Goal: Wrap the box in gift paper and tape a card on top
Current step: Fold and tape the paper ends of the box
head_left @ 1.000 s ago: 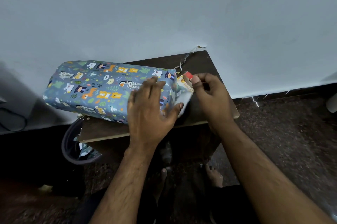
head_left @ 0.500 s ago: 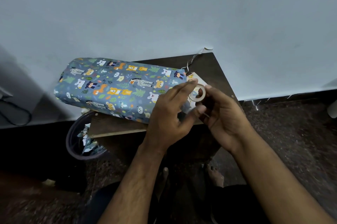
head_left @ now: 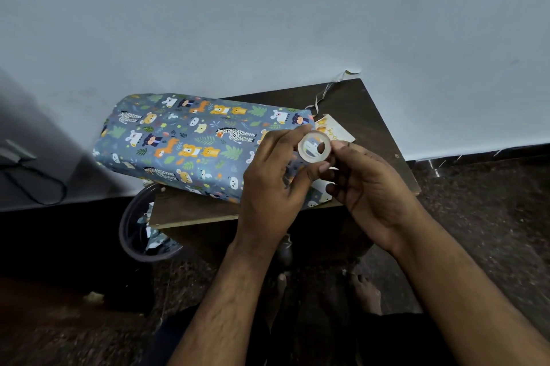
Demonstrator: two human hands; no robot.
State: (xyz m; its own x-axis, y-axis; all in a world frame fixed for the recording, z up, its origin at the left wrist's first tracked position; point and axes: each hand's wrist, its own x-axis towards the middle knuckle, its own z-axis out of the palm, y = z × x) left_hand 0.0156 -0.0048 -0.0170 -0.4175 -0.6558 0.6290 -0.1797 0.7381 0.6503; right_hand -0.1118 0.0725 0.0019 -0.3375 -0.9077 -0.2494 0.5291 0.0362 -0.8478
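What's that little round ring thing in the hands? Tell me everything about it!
It is a small roll of clear tape, a pale, see-through ring with a round hole in the middle. You can see bits of the card and wrapped box through it. It is held up on edge, its hole facing the camera, above the box's right end. The left hand and the right hand both pinch it by its rim with fingertips and thumbs.

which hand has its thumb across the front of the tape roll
The left hand: its thumb crosses under the front of the tape roll. The right hand holds the roll from the right side only.
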